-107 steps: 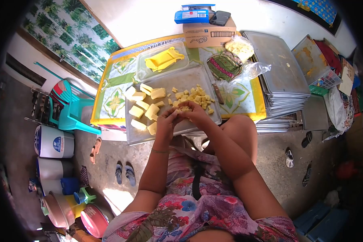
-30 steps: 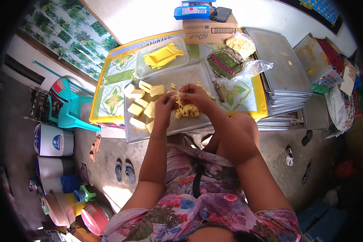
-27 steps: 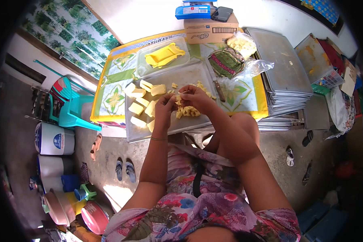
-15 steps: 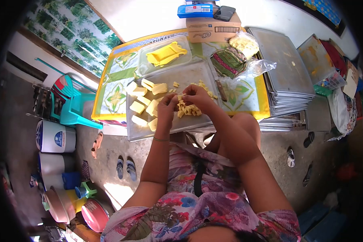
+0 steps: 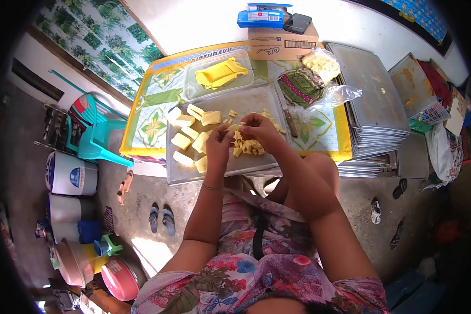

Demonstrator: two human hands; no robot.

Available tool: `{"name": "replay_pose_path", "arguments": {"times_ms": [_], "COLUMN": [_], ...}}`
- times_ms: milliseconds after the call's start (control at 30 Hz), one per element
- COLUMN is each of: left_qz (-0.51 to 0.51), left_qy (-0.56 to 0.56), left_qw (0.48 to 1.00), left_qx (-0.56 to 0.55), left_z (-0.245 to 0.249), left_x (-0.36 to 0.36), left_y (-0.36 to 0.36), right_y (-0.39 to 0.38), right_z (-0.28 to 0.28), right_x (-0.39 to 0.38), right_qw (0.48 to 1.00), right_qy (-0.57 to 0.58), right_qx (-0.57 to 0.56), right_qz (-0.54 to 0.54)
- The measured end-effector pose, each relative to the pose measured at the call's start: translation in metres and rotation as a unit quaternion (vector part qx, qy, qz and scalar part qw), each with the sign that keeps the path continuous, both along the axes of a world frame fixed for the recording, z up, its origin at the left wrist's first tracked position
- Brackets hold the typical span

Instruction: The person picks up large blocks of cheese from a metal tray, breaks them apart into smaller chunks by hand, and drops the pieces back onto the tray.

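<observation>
My left hand and my right hand meet over a metal tray, fingers pinched around a small pale yellow, dough-like piece. Just beneath my right hand lies a heap of small yellow pieces. Larger yellow blocks are spread over the left side of the tray, beside my left hand. More small bits trail along the tray toward its right edge, partly hidden by my right hand. A knife with a brown handle lies by the tray's right side.
Behind the tray stands a clear plastic container with a yellow wrapper. A cardboard box, patterned cloth and bag of yellow pieces sit nearby. Stacked metal trays rise at right; a teal chair stands left.
The whole view has shifted slightly, so the table sits a little lower and farther right. Both hands stay together over the tray with small finger movements.
</observation>
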State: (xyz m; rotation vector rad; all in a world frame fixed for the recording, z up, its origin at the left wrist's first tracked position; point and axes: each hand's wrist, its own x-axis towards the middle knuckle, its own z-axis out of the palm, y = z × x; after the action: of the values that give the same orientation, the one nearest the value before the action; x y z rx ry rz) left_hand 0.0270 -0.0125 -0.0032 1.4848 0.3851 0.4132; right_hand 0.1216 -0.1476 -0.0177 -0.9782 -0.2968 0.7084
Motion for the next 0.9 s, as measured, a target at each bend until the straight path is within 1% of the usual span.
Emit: {"name": "replay_pose_path", "arguments": {"times_ms": [67,167,367,567,667,767,867,900], "left_qz": [0.001,0.0,0.0,-0.001,0.0,-0.002,-0.01,-0.014], "left_qy": [0.002,-0.004,-0.001,-0.004,-0.007,-0.014,-0.012,-0.01], "left_qw": [1.0,1.0,1.0,1.0,0.999,0.999,0.999,0.999], "left_qx": [-0.005,-0.012,-0.003,-0.028,-0.036,-0.044,-0.047,-0.047], "left_z": [0.0,0.001,0.011,0.009,0.005,0.002,0.001,0.001], "left_x": [0.0,-0.001,-0.003,-0.001,-0.001,-0.001,-0.001,0.0], "left_y": [0.0,0.0,-0.006,-0.005,-0.004,-0.004,-0.003,-0.003], "right_y": [0.0,0.001,-0.002,-0.001,-0.001,0.002,0.006,0.006], "right_z": [-0.001,-0.005,0.003,0.0,0.001,-0.002,0.002,0.0], "right_x": [0.001,0.002,0.0,0.003,0.003,0.003,-0.006,-0.005], "right_qw": [1.0,1.0,0.996,0.991,0.985,0.985,0.998,0.997], "right_qy": [-0.005,-0.002,0.031,0.082,0.133,0.125,0.023,0.014], "right_qx": [0.022,0.017,0.054,0.083,0.082,0.082,0.043,0.043], "right_qz": [0.015,0.026,0.067,0.066,0.068,0.088,0.05,0.055]}}
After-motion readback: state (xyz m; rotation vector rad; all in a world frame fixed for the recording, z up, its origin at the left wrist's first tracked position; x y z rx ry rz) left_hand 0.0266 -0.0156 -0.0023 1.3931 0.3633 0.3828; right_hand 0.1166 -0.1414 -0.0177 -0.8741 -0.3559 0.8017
